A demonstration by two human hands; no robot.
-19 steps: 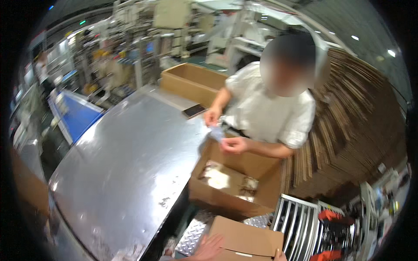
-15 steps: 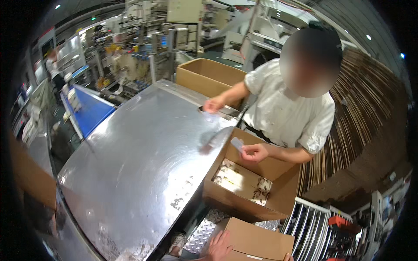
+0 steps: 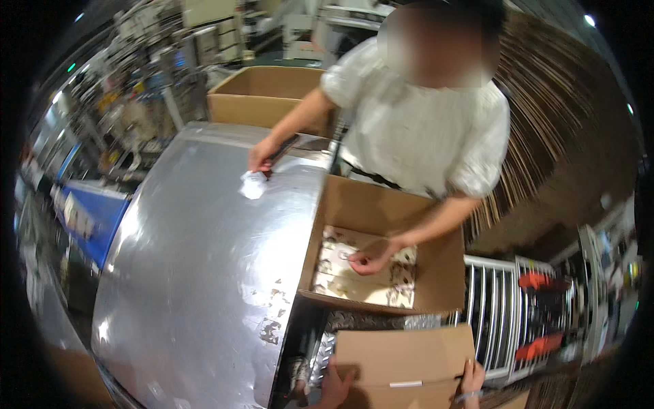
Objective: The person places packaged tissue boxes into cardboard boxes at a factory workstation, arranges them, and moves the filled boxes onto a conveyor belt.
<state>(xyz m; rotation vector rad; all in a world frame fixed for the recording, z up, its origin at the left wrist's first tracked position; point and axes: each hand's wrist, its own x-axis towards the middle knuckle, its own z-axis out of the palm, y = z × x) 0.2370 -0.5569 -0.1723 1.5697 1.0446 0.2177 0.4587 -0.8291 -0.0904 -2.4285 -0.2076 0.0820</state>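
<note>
Steel table (image 3: 197,273): a broad shiny top fills the left of the view; it serves as the work surface between the person and a co-worker.
Co-worker: stands across in a pale short-sleeved shirt, one hand pressing a small white packet (image 3: 253,184) onto the table, the other reaching down into an open box (image 3: 381,211) just beside the table edge, fingers pinched on something small among the pale packets inside.
Far box (image 3: 262,95): open, behind the co-worker's arm.
Near box (image 3: 402,358): closed cardboard at the lower edge, below the open box, held from both sides so it stays steady.
Left hand (image 3: 334,385): fingers curled round the near box's left edge, gripping it.
Right hand (image 3: 471,382): fingers hooked over its right edge; only fingertips show.
</note>
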